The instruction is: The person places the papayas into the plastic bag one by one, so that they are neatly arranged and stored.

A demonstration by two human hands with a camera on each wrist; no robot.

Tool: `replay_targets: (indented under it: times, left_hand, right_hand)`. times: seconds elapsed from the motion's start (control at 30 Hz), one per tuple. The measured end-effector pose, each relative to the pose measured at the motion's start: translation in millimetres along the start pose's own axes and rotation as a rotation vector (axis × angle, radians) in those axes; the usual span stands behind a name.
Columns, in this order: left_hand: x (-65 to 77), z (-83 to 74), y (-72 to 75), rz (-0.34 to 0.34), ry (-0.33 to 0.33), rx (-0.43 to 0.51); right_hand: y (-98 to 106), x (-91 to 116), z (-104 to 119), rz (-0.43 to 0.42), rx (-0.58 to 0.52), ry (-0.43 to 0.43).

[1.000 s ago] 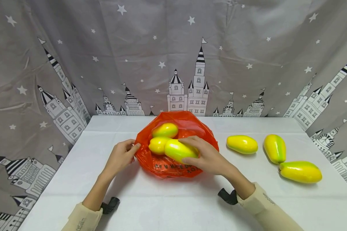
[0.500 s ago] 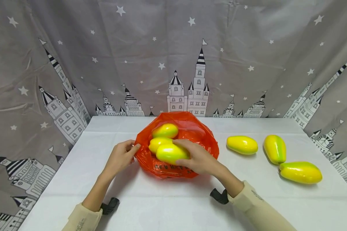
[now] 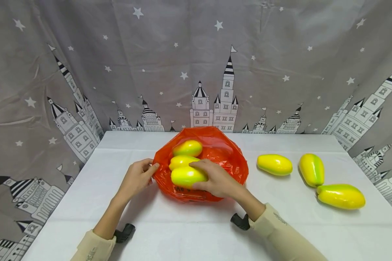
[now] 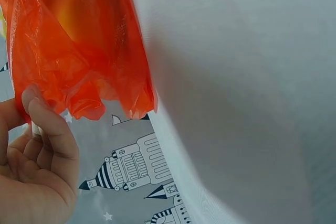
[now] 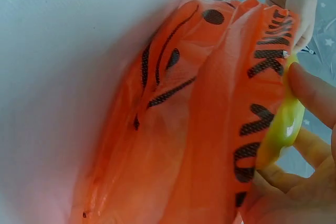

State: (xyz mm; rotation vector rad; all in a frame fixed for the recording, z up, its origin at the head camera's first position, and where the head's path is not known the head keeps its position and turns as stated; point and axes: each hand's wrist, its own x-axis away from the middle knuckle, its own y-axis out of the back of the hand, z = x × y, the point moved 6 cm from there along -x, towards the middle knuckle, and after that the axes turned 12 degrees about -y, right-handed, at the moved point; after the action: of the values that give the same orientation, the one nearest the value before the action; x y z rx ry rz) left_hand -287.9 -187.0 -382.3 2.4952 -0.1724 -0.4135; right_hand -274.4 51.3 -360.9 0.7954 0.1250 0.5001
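A red plastic bag point(image 3: 230, 154) with black print lies with its mouth spread wide. My left hand point(image 3: 138, 177) pinches its left rim between thumb and fingers, and the left wrist view shows that hand point(image 4: 44, 156) at the crumpled edge. Inside the bag, my right hand point(image 3: 217, 179) grips a yellow-green papaya point(image 3: 187, 177) by its right end. Just behind it is a second papaya point(image 3: 179, 161), partly covered; a third papaya point(image 3: 187, 148) rests toward the back. In the right wrist view, fingers curl round the held papaya point(image 5: 286, 127) beyond the printed bag wall point(image 5: 210, 129).
To the right on the white table point(image 3: 297, 232) lie three more papayas: one point(image 3: 274, 164) nearest the bag, one upright in view point(image 3: 311, 169), and one point(image 3: 341, 196) farther right and nearer. A grey castle-print curtain point(image 3: 163, 65) hangs behind the table.
My right hand has moved left and slightly down inside the bag, carrying its papaya in front of the second one. My left hand keeps its pinch on the rim.
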Motion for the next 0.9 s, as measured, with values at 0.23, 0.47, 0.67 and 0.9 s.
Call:
replay_targets:
  times: [0.23, 0.47, 0.67, 0.9]
  left_hand:
    - [1.0, 5.6, 1.4, -0.002, -0.013, 0.006]
    - [2.2, 11.5, 2.3, 0.002, -0.016, 0.003]
    - [1.4, 12.7, 1.7, 0.003, -0.015, 0.0]
    - [0.2, 14.8, -1.0, 0.005, -0.012, 0.003]
  right_hand:
    - [-15.3, -8.7, -4.6, 0.01, 0.053, -0.062]
    - [-27.0, -15.4, -4.2, 0.029, 0.043, -0.089]
    - [-31.1, -17.2, -7.5, 0.034, 0.051, -0.116]
    - [-34.6, -18.9, -10.2, 0.028, 0.055, -0.133]
